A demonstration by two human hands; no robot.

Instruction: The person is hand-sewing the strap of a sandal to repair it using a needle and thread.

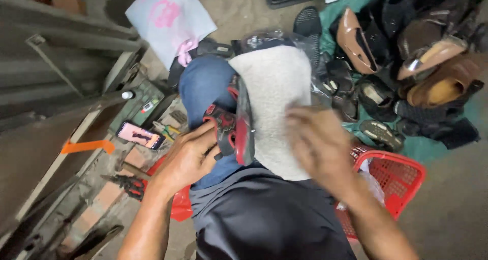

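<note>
Far left: grey metal frame [46,62], slanted, with an orange strip [86,146] lying across a ledge. Just right of it, a phone [140,135] face up with its screen lit, likely laid flat there to stay in sight. Pliers [124,182] with red handles and a hammer-like tool [133,169] on the brick floor [101,199] below, near the left forearm, kept within reach by the look of it.

Left hand [189,156] curled round the red and black sandal [231,125], fingers wrapped on its straps, thumb side up, gripping firmly. Sandal turned on edge upon the blue-jeaned knee [203,87], sole edge facing right, probably so the knee props it against pressure from the other side.

Grey cloth [274,102] draped over the other knee, touching the sandal's sole edge, seemingly a pad for the lap. Right hand [320,148] blurred with motion, fingers loosely spread over the near part of the cloth; whether anything is held, cannot tell.

Farther off, a pale bag with a pink print [170,21] on the floor beyond the knees. Red plastic basket [396,181] just right of the right forearm, something pale inside.

Far right: heap of shoes [417,62] in brown, tan and black, piled on a green sheet [422,148], well apart from the sandal, perhaps sorted there as a stock.
</note>
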